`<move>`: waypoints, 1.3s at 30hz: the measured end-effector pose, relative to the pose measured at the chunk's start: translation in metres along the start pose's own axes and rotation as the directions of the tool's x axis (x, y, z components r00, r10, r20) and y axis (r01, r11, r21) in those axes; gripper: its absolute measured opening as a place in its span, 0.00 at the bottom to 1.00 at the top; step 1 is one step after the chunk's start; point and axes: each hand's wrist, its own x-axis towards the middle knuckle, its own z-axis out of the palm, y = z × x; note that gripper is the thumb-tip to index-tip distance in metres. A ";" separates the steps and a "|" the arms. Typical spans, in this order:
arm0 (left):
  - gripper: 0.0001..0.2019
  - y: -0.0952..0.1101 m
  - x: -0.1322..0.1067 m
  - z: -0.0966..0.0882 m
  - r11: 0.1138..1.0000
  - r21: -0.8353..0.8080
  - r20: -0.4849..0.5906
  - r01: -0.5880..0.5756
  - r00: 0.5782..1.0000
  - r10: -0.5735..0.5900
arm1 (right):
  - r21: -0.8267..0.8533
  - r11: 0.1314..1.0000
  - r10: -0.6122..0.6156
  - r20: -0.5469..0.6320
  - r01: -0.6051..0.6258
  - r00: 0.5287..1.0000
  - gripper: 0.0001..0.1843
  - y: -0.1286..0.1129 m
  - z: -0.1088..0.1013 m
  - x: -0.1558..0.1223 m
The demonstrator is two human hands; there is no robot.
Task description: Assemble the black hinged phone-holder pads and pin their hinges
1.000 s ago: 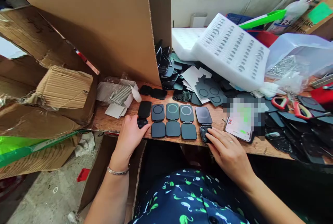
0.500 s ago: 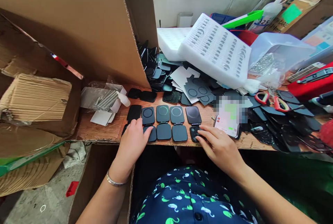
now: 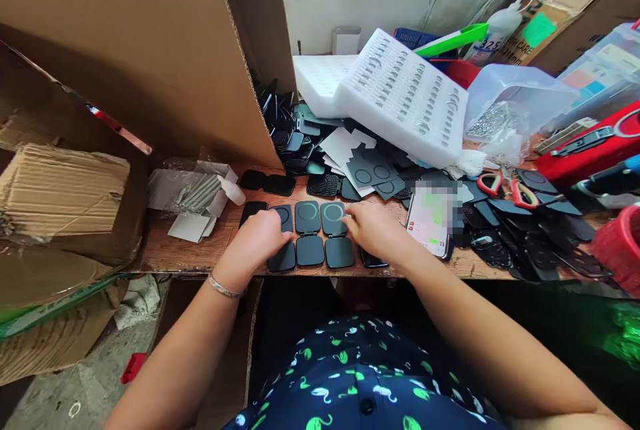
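Observation:
A row of open black hinged cases (image 3: 309, 233) lies along the front edge of a wooden bench (image 3: 165, 253). My left hand (image 3: 255, 243) rests on the left end of the row, fingers curled over the leftmost cases. My right hand (image 3: 373, 230) lies over the right end, fingertips touching the ringed lid of one case (image 3: 333, 215). The rightmost case (image 3: 374, 261) is mostly hidden under that hand. Whether either hand grips a case is unclear.
A tall cardboard flap (image 3: 150, 50) stands at left. Behind the row lie a heap of black parts (image 3: 295, 130), white foam trays (image 3: 400, 97), a phone (image 3: 427, 223), red-handled scissors (image 3: 505, 187) and a clear plastic bag (image 3: 515, 103).
My right hand moved left and up from the rightmost case's lower half onto the lids. My left hand slid up and right along the row's left end. The camera panned right.

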 end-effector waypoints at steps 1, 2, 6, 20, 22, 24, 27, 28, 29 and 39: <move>0.13 -0.005 0.000 -0.002 1.000 -0.018 0.005 -0.005 1.000 0.005 | 0.032 0.999 -0.012 -0.020 0.013 1.000 0.14 0.007 -0.001 -0.002; 0.14 -0.011 -0.001 -0.004 0.999 -0.032 0.005 -0.003 1.000 0.003 | 0.064 0.998 -0.027 -0.045 0.030 0.999 0.13 0.013 0.000 -0.005; 0.18 -0.044 -0.020 -0.006 0.982 -0.175 -0.066 0.067 0.995 -0.079 | 0.180 0.976 -0.097 -0.128 0.120 0.987 0.13 0.030 0.013 -0.027; 0.14 -0.036 -0.028 -0.003 0.983 -0.180 -0.064 0.032 0.997 -0.044 | -0.183 0.983 -0.017 0.039 0.024 0.999 0.18 -0.028 0.017 -0.002; 0.13 -0.021 -0.020 -0.004 0.991 -0.131 -0.064 0.016 0.998 -0.025 | -0.237 0.971 -0.021 0.080 0.039 0.997 0.19 -0.040 0.016 0.007; 0.12 -0.010 -0.014 -0.002 0.997 -0.076 -0.058 0.002 0.998 -0.006 | -0.270 0.961 -0.027 0.121 0.059 0.992 0.20 -0.048 0.015 0.015; 0.11 -0.001 -0.007 0.002 1.000 -0.008 -0.050 -0.021 0.999 0.020 | -0.282 0.956 -0.044 0.151 0.086 0.988 0.18 -0.054 0.013 0.022; 0.11 0.000 -0.005 0.003 1.000 0.011 -0.047 -0.028 0.998 0.029 | -0.278 0.956 -0.051 0.158 0.094 0.986 0.17 -0.055 0.012 0.024; 0.11 0.001 -0.004 0.004 0.999 0.027 -0.044 -0.036 0.998 0.037 | -0.276 0.956 -0.056 0.167 0.101 0.984 0.16 -0.056 0.011 0.025; 0.10 0.004 0.002 0.008 0.992 0.093 0.010 -0.084 0.996 0.084 | -0.263 0.956 -0.064 0.257 0.133 0.964 0.15 -0.066 -0.005 0.030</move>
